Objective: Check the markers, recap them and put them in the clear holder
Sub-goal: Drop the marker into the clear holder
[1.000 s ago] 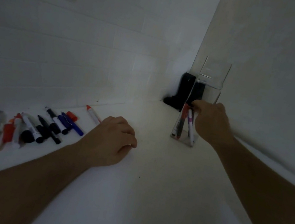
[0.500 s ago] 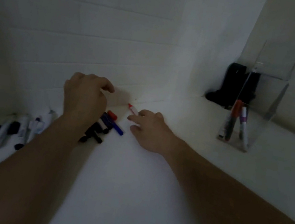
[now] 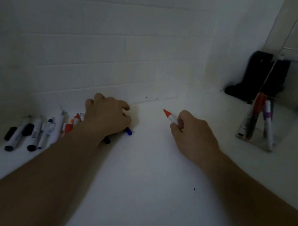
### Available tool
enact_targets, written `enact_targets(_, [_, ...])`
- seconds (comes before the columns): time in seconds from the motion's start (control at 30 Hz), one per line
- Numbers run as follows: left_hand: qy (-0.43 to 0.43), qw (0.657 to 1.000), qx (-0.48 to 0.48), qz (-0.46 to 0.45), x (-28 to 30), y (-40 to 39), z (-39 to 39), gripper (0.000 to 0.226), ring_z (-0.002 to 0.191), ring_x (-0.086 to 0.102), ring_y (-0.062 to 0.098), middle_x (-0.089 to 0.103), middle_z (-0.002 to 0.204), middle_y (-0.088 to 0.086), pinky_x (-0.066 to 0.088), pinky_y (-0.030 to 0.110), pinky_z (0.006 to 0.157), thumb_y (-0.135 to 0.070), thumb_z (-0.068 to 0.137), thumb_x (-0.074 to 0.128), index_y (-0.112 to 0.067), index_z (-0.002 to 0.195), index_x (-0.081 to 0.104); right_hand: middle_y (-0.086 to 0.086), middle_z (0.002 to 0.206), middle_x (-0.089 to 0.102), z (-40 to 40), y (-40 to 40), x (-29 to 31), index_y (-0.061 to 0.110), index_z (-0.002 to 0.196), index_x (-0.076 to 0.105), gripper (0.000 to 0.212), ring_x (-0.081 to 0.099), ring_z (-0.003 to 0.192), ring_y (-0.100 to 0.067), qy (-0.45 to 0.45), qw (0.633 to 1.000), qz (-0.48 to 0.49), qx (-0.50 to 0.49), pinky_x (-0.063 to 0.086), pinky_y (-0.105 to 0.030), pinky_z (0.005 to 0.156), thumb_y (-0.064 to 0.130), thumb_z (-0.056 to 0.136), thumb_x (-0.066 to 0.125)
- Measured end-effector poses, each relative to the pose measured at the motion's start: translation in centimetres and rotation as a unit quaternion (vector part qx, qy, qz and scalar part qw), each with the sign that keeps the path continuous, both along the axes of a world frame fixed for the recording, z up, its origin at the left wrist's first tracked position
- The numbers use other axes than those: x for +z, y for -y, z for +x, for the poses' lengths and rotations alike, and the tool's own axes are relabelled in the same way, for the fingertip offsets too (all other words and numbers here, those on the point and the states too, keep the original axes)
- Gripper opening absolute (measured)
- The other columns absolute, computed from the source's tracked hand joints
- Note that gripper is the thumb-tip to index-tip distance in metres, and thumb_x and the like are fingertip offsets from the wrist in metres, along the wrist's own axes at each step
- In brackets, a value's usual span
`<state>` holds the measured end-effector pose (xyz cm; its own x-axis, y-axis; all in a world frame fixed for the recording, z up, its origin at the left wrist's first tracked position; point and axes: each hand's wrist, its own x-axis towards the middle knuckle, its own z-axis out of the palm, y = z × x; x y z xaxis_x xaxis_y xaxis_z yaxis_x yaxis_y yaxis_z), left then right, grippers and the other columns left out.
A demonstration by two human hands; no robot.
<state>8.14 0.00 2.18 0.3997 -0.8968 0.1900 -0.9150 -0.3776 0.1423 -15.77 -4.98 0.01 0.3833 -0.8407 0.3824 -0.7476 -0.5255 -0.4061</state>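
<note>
A person's right hand (image 3: pixel 192 134) is pinching a red marker (image 3: pixel 169 115) between thumb and fingers (image 3: pixel 178 124), gripping its white barrel so that the uncapped red tip is pointing up and away toward the tiled wall (image 3: pixel 115 48). The marker's long axis is running from the fingers diagonally back and to the left, its tip clear of the counter (image 3: pixel 141 190).

The left hand (image 3: pixel 107 116) is curling knuckles-up over the near end of a row of markers (image 3: pixel 42 130) lying along the wall's foot. Its fingers are bent over something there, but whether they are gripping a cap or a pen cannot be told. A blue end (image 3: pixel 129 131) and a black end (image 3: pixel 107 141) are poking out from beneath the palm.

The two hands are sitting near each other, with bare counter between them. If the left hand is fetching the red cap, it is lying to the left of the exposed tip, so the cap would have to travel right, along the marker's axis, to seat.

The clear holder (image 3: pixel 283 107) is standing well off to the right, in the corner in front of a dark object (image 3: pixel 252 77). It is already holding a few markers upright, a red one (image 3: pixel 256 109) and a purple one (image 3: pixel 268 121) among them. The right hand is the nearer one to it, and so looks the likelier to make the drop.
</note>
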Motion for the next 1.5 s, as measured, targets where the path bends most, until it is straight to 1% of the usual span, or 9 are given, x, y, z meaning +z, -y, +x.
enact_targets(0.13, [0.013,1.0,0.0,0.012,0.1,0.6,-0.6,0.044,0.119,0.036,0.026,0.06,0.129,-0.006,0.023,0.046,0.098,-0.037,0.087,0.045,-0.048,0.128,0.056,0.003,0.068,0.051,-0.1,0.2,-0.3,0.026,0.078,0.036,0.03,0.05,0.059,-0.02,-0.006,1.0,0.01,0.016,0.03,-0.03,0.049,0.042,0.098,0.051])
enact_targets(0.3, [0.017,0.992,-0.048,-0.115,0.5,0.4,-1.1,0.032,0.113,0.049,0.03,0.063,0.117,0.0,0.035,0.045,0.096,-0.052,0.097,0.048,-0.044,0.124,0.063,0.0,0.072,0.056,-0.4,0.6,-0.2,0.027,0.09,0.04,0.022,0.054,0.061,-0.021,0.093,0.994,0.043,0.048,0.045,-0.035,0.056,0.044,0.1,0.051])
enact_targets(0.43, [-0.082,0.971,-0.139,-0.174,0.7,0.1,-2.2,0.018,0.092,0.054,0.014,0.06,0.095,-0.007,0.036,0.025,0.081,-0.039,0.094,0.062,-0.031,0.108,0.071,-0.002,0.093,0.067,-1.0,1.3,-0.4,0.029,0.123,0.049,0.021,0.063,0.079,-0.021,0.152,0.985,0.037,0.071,0.054,-0.04,0.073,0.031,0.102,0.051])
enact_targets(0.57, [-0.179,0.949,-0.139,-0.22,0.5,-0.2,-2.9,0.025,0.101,0.056,0.001,0.063,0.106,-0.018,0.028,-0.006,0.08,-0.019,0.093,0.068,-0.028,0.116,0.073,-0.002,0.097,0.068,-1.6,2.2,-0.3,0.026,0.113,0.065,0.018,0.06,0.085,-0.022,0.136,0.986,-0.052,0.079,0.049,-0.037,0.076,0.022,0.099,0.054])
enact_targets(0.63, [-0.199,0.944,-0.145,-0.221,0.4,-0.3,-3.3,0.027,0.086,0.061,-0.006,0.064,0.108,-0.019,0.03,-0.009,0.075,-0.016,0.093,0.068,-0.027,0.117,0.073,-0.001,0.094,0.066,-1.6,2.5,-0.4,0.031,0.112,0.064,0.021,0.059,0.085,-0.024,0.119,0.987,-0.065,0.084,0.049,-0.041,0.077,0.029,0.097,0.05])
enact_targets(0.8, [-0.195,0.942,-0.18,-0.204,0.4,-0.6,-4.2,0.025,0.058,0.066,0.008,0.069,0.098,-0.006,0.041,0.0,0.059,-0.015,0.092,0.07,-0.03,0.112,0.074,0.009,0.083,0.054,-1.1,2.0,-0.3,0.036,0.114,0.063,0.02,0.052,0.082,-0.023,0.079,0.988,-0.086,0.096,0.042,-0.036,0.071,0.031,0.099,0.052])
enact_targets(0.93, [-0.161,0.942,-0.206,-0.212,0.1,-0.5,-4.3,0.027,0.064,0.064,0.004,0.068,0.097,-0.009,0.045,0.006,0.068,-0.017,0.089,0.072,-0.029,0.113,0.074,0.008,0.082,0.054,-1.0,1.2,-0.1,0.036,0.112,0.065,0.018,0.047,0.079,-0.021,0.058,0.989,-0.099,0.096,0.046,-0.041,0.069,0.032,0.1,0.052])
enact_targets(1.1, [-0.083,0.942,-0.253,-0.206,-0.4,0.1,-3.8,0.028,0.073,0.06,0.011,0.068,0.09,-0.003,0.053,0.035,0.081,-0.022,0.086,0.074,-0.028,0.113,0.075,0.013,0.08,0.045,-1.2,1.1,0.1,0.038,0.109,0.066,0.018,0.041,0.077,-0.019,0.03,0.987,-0.127,0.095,0.044,-0.039,0.065,0.031,0.099,0.053])
enact_targets(1.5, [-0.088,0.949,-0.275,-0.128,-0.5,0.1,-5.3,0.022,0.088,0.062,0.014,0.073,0.097,-0.003,0.044,0.028,0.078,-0.034,0.096,0.061,-0.025,0.112,0.071,0.006,0.081,0.06,-1.1,1.1,0.3,0.033,0.105,0.072,0.019,0.055,0.076,-0.017,0.033,0.986,-0.124,0.105,0.043,-0.032,0.066,0.041,0.098,0.056])
